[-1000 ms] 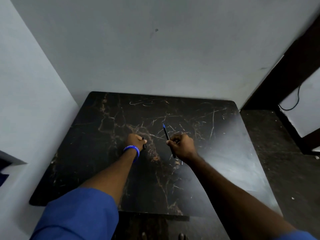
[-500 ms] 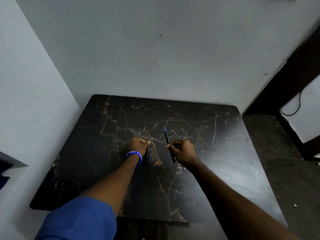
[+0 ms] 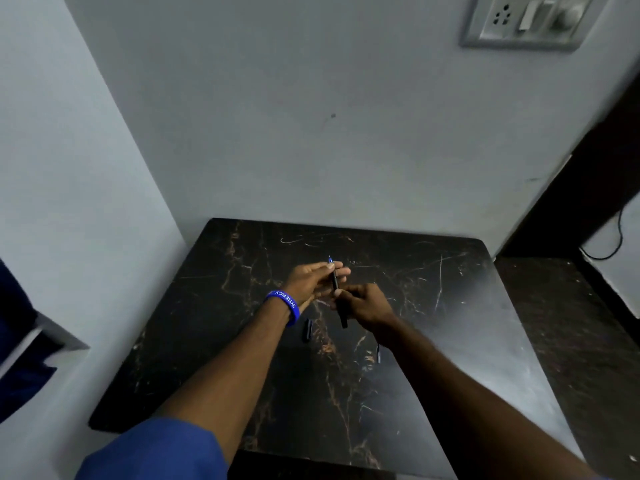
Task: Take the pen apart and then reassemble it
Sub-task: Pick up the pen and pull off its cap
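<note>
A thin black pen [image 3: 336, 289] with a blue tip stands nearly upright above the dark marble table [image 3: 450, 306]. My right hand [image 3: 363, 303] grips its lower half. The fingers of my left hand [image 3: 313, 280], which wears a blue wristband, pinch its upper end near the blue tip. A short black cap [image 3: 307, 330] lies on the table just below my left wrist. A second small dark pen part [image 3: 378, 353] lies on the table beside my right forearm.
The table sits in a corner, with white walls at the back and left. A switch and socket plate [image 3: 526, 20] hangs on the back wall at upper right. A dark door frame [image 3: 588, 174] and dark floor lie to the right.
My left hand has let go of the black cap, which now lies on the table, and has risen to pinch the pen's upper end. The camera has tilted upward.
</note>
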